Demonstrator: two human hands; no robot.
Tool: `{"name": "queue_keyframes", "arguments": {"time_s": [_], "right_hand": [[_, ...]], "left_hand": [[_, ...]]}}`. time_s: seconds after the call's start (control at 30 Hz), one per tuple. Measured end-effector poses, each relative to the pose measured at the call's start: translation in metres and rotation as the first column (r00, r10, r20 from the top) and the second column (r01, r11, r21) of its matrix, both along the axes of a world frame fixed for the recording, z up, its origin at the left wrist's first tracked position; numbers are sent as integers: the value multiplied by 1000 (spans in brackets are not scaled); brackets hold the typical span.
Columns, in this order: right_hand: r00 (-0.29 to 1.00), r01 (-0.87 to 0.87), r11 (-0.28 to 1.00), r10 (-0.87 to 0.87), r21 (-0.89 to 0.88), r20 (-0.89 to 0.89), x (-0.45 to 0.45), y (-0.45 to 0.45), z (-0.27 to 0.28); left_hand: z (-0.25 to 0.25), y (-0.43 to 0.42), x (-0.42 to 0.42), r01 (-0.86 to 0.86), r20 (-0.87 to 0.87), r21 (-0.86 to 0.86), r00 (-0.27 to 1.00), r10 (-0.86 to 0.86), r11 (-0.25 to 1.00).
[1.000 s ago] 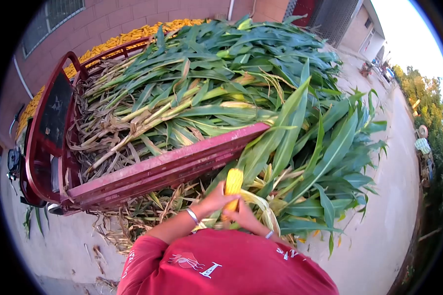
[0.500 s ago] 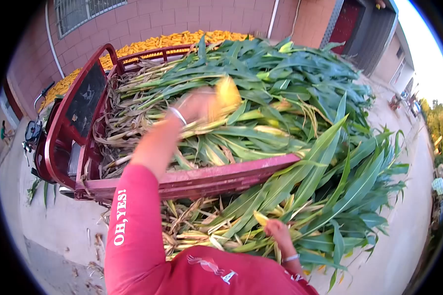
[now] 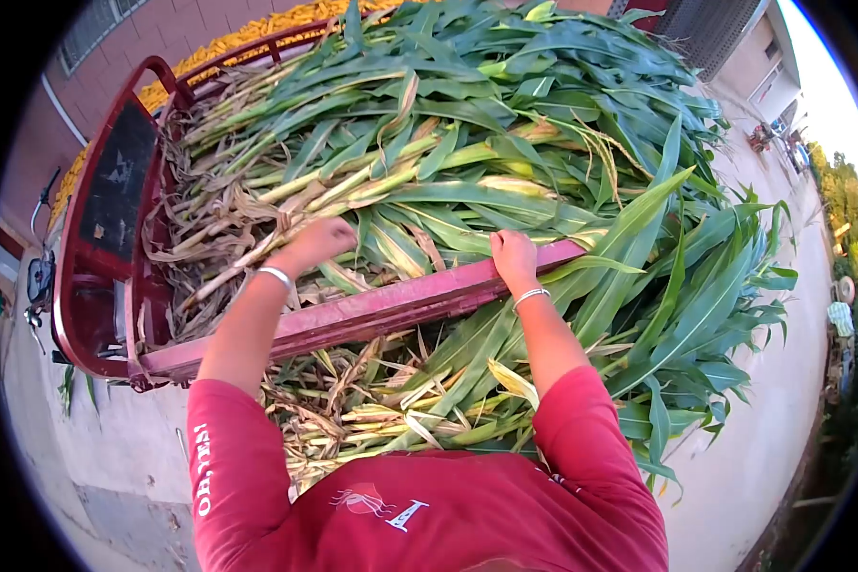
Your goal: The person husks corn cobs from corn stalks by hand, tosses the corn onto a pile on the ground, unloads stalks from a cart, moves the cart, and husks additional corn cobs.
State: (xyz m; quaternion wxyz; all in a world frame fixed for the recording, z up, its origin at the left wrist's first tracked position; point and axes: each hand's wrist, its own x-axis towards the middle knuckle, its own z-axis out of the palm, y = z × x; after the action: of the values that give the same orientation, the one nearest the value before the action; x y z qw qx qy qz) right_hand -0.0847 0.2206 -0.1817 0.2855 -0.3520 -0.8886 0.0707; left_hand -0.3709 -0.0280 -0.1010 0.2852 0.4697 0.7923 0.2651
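Note:
My left hand (image 3: 320,242) is over the dry lower ends of the corn stalks (image 3: 257,205) in the cart, just inside its near side. Its fingers are curled, and what they hold, if anything, is hidden. Closed over the top edge of the red side panel (image 3: 381,310) is my right hand (image 3: 516,257), close to the panel's right end. Green corn leaves (image 3: 543,86) fill the cart bed and overhang its rear. A second heap of corn stalks (image 3: 448,410) lies between my body and the panel, with a pale yellow husk (image 3: 514,382) sticking up.
The cart's red front frame (image 3: 76,257) rises at the left, with a handlebar (image 3: 40,276) beyond it. Yellow corn cobs (image 3: 248,36) are piled along the brick wall (image 3: 176,33). Concrete paving (image 3: 782,400) stretches off to the right.
My left hand has come back toward me from above the pile, and the blurred yellow cob by it is gone from view. My right hand has risen from the yellow husk to the panel.

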Motion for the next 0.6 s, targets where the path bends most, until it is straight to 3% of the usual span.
{"name": "queue_keyframes", "arguments": {"time_s": [0.03, 0.1, 0.13, 0.2, 0.23, 0.27, 0.33, 0.47, 0.5, 0.53, 0.6], "right_hand": [[1000, -1, 1000, 1, -8, 15, -5, -2, 0], [971, 201, 978, -192, -54, 146, -10, -13, 18], [966, 208, 976, -195, -64, 168, -10, -14, 18], [982, 181, 983, -181, 4, 61, -9, -11, 14], [988, 154, 988, -154, 0, 23, -9, -9, 10], [987, 155, 988, -155, -9, 37, -9, -9, 8], [988, 149, 988, -148, 26, -31, -11, -8, 9], [989, 136, 990, -133, 45, -64, -8, -4, 4], [991, 123, 992, -121, 33, -58, -8, -3, 5], [993, 106, 994, -105, 19, -54, -8, -3, 7], [989, 119, 992, -115, 42, -91, -9, -5, 9]], "left_hand": [[-31, 11, 3, 131, -56, -86, 989, -136, 988], [-68, 32, 18, 308, -86, -349, 930, -358, 885], [-97, 40, 18, 320, -63, -355, 929, -364, 878], [-145, 55, 23, 392, -54, -533, 869, -492, 750], [-158, 63, 25, 418, 118, -632, 884, -452, 653], [-169, 66, 25, 427, 134, -634, 882, -452, 645], [-193, 74, 29, 686, 525, -474, 724, -447, 552], [-227, 72, 29, 787, 500, -356, 616, -609, 504], [-209, 60, 43, 725, 332, -350, 688, -645, 593], [-215, 61, 45, 738, 331, -343, 674, -661, 581], [-220, 65, 40, 733, 553, -259, 646, -526, 629]]}}
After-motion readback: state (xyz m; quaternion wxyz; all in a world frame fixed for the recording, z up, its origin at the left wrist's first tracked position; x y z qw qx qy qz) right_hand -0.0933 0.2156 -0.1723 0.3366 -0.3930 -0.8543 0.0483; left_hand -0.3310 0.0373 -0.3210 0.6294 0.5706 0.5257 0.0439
